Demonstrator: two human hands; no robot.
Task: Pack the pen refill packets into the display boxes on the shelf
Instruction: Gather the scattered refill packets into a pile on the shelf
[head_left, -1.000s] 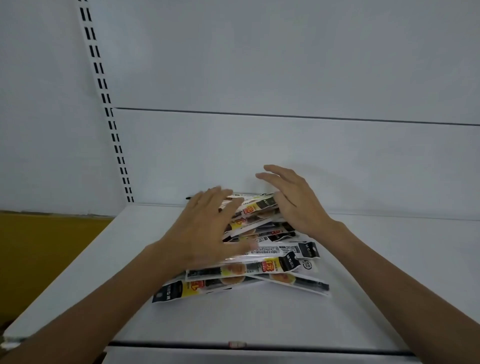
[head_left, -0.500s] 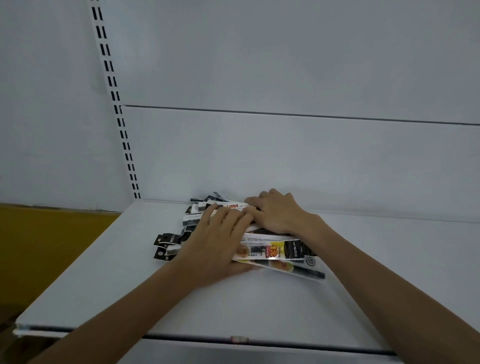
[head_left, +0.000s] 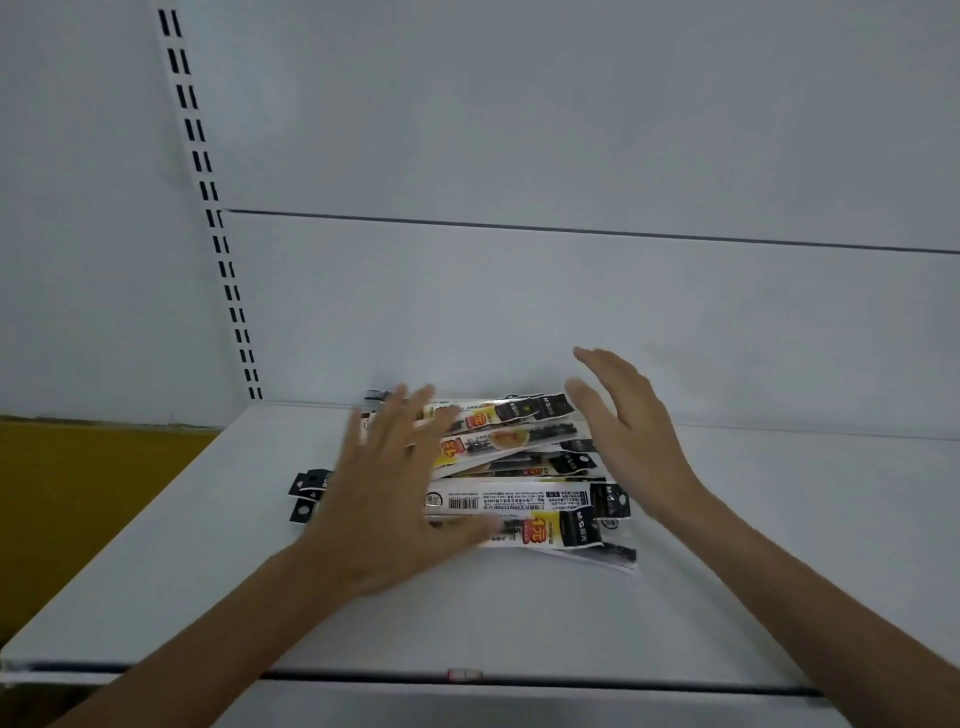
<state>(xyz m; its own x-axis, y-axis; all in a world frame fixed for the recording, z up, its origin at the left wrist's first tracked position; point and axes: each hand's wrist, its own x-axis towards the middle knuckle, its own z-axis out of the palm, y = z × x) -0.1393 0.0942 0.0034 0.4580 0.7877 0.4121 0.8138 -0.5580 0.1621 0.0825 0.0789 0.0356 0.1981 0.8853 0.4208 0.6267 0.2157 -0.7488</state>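
packets (head_left: 519, 501): loose pile on shelf (head_left: 208, 571), toward 12 o'clock | left hand (head_left: 384, 493): fingers spread straight, over pile's 9 o'clock side, blurred | right hand (head_left: 628, 436): fingers straight, empty, at pile's 2 o'clock edge

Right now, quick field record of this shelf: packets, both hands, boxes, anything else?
refill packets: loose overlapping pile, lying flat, towards the back panel
shelf: white, bears the pile
left hand: open, fingers spread, blurred, over the pile's left part; contact unclear
right hand: open, fingers straight, at the pile's right end
display boxes: none in view
slotted upright: at the back panel's left edge
packing: not yet begun
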